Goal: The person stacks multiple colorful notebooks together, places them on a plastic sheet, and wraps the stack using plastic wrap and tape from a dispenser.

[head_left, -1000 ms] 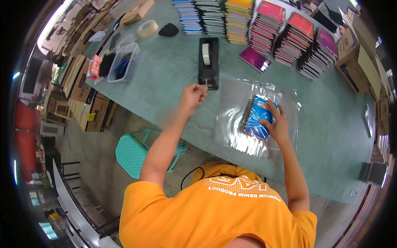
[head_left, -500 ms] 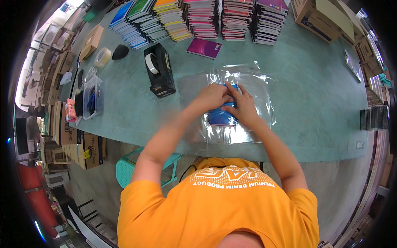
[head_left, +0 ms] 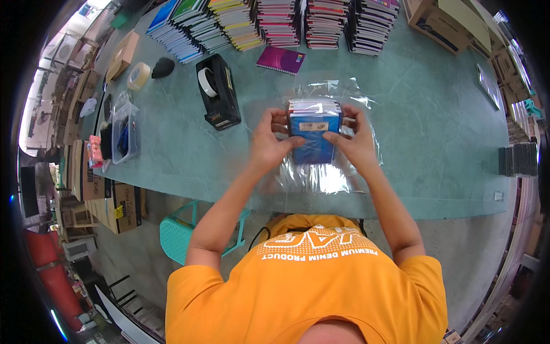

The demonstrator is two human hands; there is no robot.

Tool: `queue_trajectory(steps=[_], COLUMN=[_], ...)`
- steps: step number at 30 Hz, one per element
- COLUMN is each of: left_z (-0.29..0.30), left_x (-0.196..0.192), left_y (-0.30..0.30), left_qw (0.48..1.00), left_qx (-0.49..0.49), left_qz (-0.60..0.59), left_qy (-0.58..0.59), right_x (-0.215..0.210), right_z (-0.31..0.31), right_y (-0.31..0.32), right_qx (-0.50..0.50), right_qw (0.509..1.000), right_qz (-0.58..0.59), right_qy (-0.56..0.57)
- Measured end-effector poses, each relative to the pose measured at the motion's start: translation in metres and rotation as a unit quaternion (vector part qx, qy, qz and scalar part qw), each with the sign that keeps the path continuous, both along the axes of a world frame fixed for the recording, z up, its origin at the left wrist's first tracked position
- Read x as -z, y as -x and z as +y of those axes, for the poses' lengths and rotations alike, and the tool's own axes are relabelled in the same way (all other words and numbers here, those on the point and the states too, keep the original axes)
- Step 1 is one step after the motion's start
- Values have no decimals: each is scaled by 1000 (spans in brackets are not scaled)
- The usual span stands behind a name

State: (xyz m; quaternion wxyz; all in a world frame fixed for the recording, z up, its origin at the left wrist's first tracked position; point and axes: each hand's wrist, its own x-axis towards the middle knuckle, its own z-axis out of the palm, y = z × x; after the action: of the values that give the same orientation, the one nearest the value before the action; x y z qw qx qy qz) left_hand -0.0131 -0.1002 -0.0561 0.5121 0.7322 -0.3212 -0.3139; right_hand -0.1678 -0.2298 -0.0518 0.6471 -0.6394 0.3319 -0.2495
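A small stack of notebooks [head_left: 313, 146] with a blue cover on top, a white label on it, stands tilted between my hands, its page edges facing away from me. My left hand [head_left: 273, 140] grips its left side, thumb on the blue cover. On the right side my right hand [head_left: 355, 139] holds it the same way, fingers behind and thumb in front. Under the stack lie clear plastic sheets or bags [head_left: 326, 182], crinkled and shiny. Just beyond them rests a single purple spiral notebook [head_left: 281, 60].
A black tape dispenser [head_left: 218, 92] stands left of the plastic. Notebook stacks [head_left: 281, 26] in several colours line the far edge. At the left are a tape roll [head_left: 138, 75] and a clear bin [head_left: 126, 135]; at far right, a cardboard box [head_left: 438, 28]. A turquoise stool [head_left: 177, 238] stands below the table.
Both hands have spread from the top of the blue notebook to the sides of the stack. The stack is now tilted up, showing a labelled cover and several page edges.
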Motion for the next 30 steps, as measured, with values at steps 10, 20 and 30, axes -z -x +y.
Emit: queue_trajectory(steps=[10, 20, 30], left_z=[-16, -26, -24], left_x=[8, 8, 29], left_y=[12, -6, -7], left_qw=[987, 984, 982], left_qx=[139, 128, 114], left_qz=[9, 95, 109], left_qy=[76, 73, 100], right_x=[19, 13, 33], right_z=[9, -2, -1], right_y=[-4, -29, -31], right_qx=[-71, -35, -3], right_qw=[995, 996, 994], right_qz=[-36, -6, -49], right_qy=[64, 77, 94])
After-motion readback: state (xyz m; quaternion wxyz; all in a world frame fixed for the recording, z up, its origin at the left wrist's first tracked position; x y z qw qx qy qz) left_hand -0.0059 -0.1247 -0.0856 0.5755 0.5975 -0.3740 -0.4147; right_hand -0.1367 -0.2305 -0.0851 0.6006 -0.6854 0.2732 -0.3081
